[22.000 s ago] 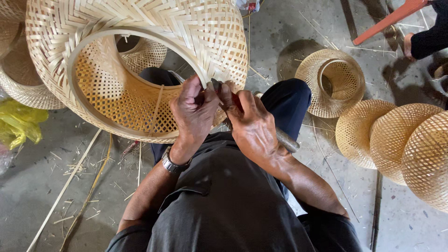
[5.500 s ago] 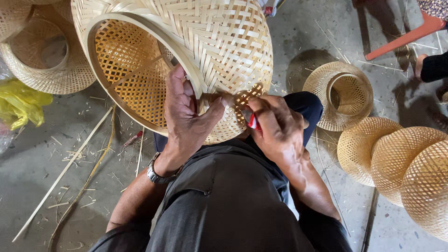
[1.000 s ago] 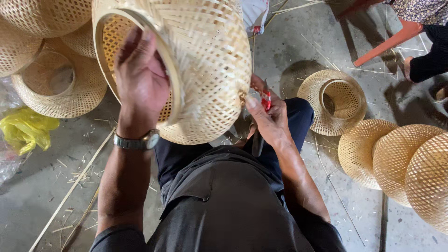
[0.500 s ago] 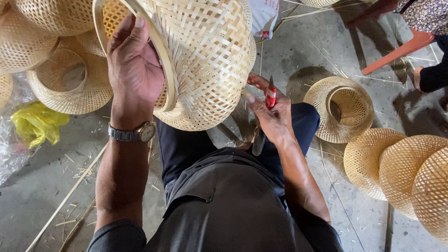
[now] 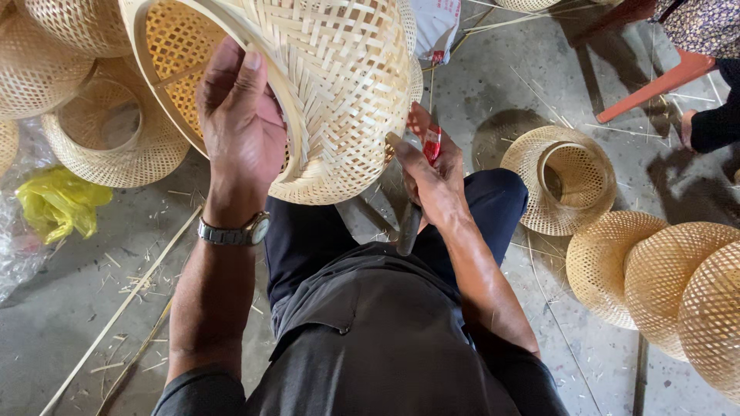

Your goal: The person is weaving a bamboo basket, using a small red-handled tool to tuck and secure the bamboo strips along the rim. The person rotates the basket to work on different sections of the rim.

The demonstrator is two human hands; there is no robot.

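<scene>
A large woven bamboo basket [image 5: 339,85] is lifted over my lap, its round opening turned to the left. My left hand [image 5: 240,115], with a wristwatch on the wrist, grips the basket's rim, fingers reaching inside. Just below the basket's bottom edge, my right hand [image 5: 433,173] is closed on a small red-handled tool [image 5: 432,142] and a dark knife-like handle [image 5: 408,227] that points down toward my lap.
More woven baskets lie on the concrete floor: several at upper left [image 5: 100,131], one with its opening up [image 5: 559,181], and a row at right [image 5: 663,277]. A yellow plastic bag [image 5: 58,204] and bamboo strips [image 5: 116,316] lie at left. Another person's sleeve [image 5: 713,123] and a red stool leg [image 5: 655,81] are upper right.
The basket has been turned and raised with its opening leftward; my left hand moved to the rim. My right hand dropped away from the weave, still holding the red tool.
</scene>
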